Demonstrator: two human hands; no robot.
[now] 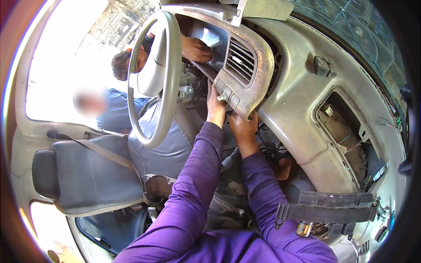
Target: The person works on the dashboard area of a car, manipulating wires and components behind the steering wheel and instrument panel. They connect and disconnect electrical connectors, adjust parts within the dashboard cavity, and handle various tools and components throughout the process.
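Observation:
A worn beige dashboard trim panel with a slatted air vent sits tilted beside the steering wheel. My left hand grips its lower left edge, next to a small knob; the fingertips are partly hidden. At the panel's lower corner my right hand is closed round the edge, its fingers mostly behind it. Another person's hand reaches past the wheel to the dark instrument opening of the same panel.
Beyond the wheel two people are by the open door, one in a blue shirt. A grey seat stands at left. The dashboard has an open cavity with loose wires. Black plastic strips lie at lower right beside a small can.

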